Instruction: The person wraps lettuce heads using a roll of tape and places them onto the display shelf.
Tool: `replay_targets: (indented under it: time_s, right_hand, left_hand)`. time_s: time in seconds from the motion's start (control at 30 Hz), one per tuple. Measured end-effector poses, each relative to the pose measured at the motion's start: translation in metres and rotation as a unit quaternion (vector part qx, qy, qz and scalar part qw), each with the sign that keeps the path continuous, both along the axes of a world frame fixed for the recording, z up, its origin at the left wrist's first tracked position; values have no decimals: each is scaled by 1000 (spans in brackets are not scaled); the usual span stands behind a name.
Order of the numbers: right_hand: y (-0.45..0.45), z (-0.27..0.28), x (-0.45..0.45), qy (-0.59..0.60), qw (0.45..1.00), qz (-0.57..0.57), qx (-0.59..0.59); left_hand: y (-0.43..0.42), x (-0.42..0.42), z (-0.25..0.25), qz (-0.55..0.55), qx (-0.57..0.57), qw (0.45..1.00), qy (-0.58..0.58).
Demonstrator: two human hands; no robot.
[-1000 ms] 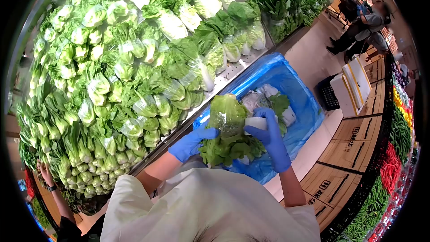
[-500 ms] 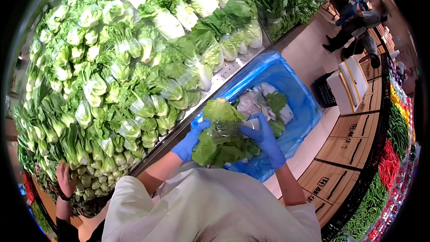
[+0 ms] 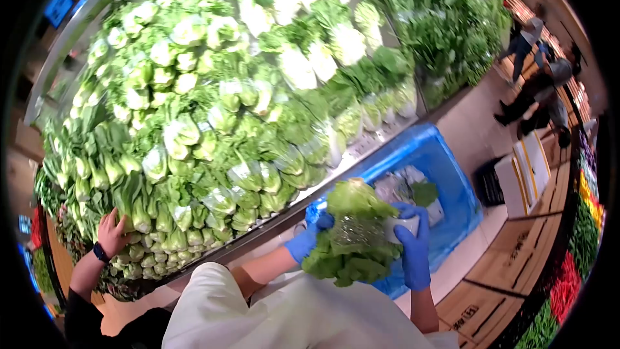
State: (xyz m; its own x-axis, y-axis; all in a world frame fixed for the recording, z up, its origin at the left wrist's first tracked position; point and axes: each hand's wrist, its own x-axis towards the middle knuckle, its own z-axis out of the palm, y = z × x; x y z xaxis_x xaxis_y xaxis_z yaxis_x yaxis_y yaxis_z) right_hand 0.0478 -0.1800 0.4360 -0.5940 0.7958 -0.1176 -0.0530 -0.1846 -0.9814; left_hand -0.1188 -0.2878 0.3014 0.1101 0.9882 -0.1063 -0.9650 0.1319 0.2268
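A leafy green lettuce (image 3: 352, 252), with clear film around its middle, is held up in front of the white garment. My left hand (image 3: 309, 238), in a blue glove, grips the lettuce from its left side. My right hand (image 3: 413, 245), also gloved in blue, has its fingers wrapped round a white roll (image 3: 399, 229) that touches the lettuce's right side. Behind them stands a bin lined with blue plastic (image 3: 457, 184), holding whitish crumpled material and some green leaves (image 3: 423, 194).
A sloping display of leafy vegetables (image 3: 219, 123) fills the left and centre. Another person's hand (image 3: 113, 232) touches greens at the lower left. A dark crate (image 3: 489, 183), a white box (image 3: 523, 174) and cartons (image 3: 504, 252) stand right. People (image 3: 542, 87) are farther back.
The view has shifted, so the display, bin and hands sit lower and farther right. The other person's hand now reaches the greens. Both my hands still hold the lettuce and roll.
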Motion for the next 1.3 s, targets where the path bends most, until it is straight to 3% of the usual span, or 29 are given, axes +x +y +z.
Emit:
replay_targets:
  time_s: [0.1,0.17,0.23,0.4,0.5,0.67,0.7,0.73,0.8,0.87,0.97,1.03,1.1,1.17,1.2,1.23,1.27,1.3]
  right_hand:
    - [1,0,-3,-4,999,-9,-39]
    - [1,-3,-6,-28,999,0,-23]
    - [5,-1,-8,-53,999,8,-7]
    - [26,1,2,-123,984,129,25]
    - [23,5,0,-171,978,119,21]
    - [27,-11,-1,-239,959,110,109]
    - [28,-11,-3,-265,950,113,119]
    - [26,-12,-5,-291,940,119,137]
    - [23,-17,-10,-315,929,122,149]
    - [24,-22,-3,-298,939,117,125]
    - [32,-30,-7,-283,952,99,68]
    - [41,-35,-19,-278,957,73,32]
    - [60,-38,-22,-170,969,23,-177]
    - [89,-35,-16,10,925,-3,-381]
    - [99,-34,-17,101,889,6,-448]
    - [100,-33,-7,341,815,117,-454]
    - [101,-41,-14,339,813,119,-458]
    - [102,-53,-28,386,758,271,-451]
  left_hand:
    - [4,-4,4,-53,33,995,-76]
    - [2,-6,30,-83,0,994,-74]
    - [-6,-3,40,-104,-44,982,-153]
    - [-4,2,18,-66,46,992,-95]
    - [2,2,1,-43,-19,997,-53]
    - [-10,-4,23,-104,-43,985,-128]
    - [-16,-9,65,-112,-62,987,-101]
    - [-10,-3,69,-107,-56,988,-96]
    - [10,20,67,-36,178,973,145]
    - [30,12,79,23,300,913,277]
    - [34,2,108,-25,128,991,39]
    - [35,-6,120,-71,15,989,-127]
    - [36,-29,92,-35,36,989,-140]
    - [22,-42,80,-2,53,986,-157]
    - [10,-45,78,28,4,993,-112]
    - [2,-45,76,58,-47,995,-67]
    - [-4,-42,75,63,-50,994,-68]
    - [-10,-37,74,78,-49,994,-59]
